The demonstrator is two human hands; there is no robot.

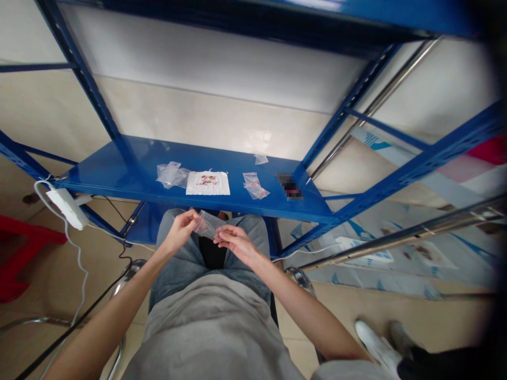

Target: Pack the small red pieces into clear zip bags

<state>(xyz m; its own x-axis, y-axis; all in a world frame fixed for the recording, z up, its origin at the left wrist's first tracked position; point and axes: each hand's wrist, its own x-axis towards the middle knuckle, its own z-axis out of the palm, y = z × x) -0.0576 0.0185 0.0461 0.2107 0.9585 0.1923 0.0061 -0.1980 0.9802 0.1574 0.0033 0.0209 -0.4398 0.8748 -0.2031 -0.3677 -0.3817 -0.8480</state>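
Note:
My left hand (180, 231) and my right hand (235, 244) are held over my lap, just below the shelf's front edge. Between them is a small clear plastic bag (206, 224), pinched by the fingers of both hands. On the blue metal shelf (119, 174) lie a loose heap of clear plastic bags (170, 175), a white printed packet with a red pattern (207, 183), a clear bag (254, 186) and a small clear scrap (261, 159). Further right is a dark object (290, 187), too blurred to identify.
Blue steel uprights and crossbars frame the shelf, and a chrome pole (400, 237) crosses at the right. A white power strip (67, 208) hangs at the left with cables trailing down. A red stool (19, 253) stands at far left, and a white shoe (376, 348) is at lower right.

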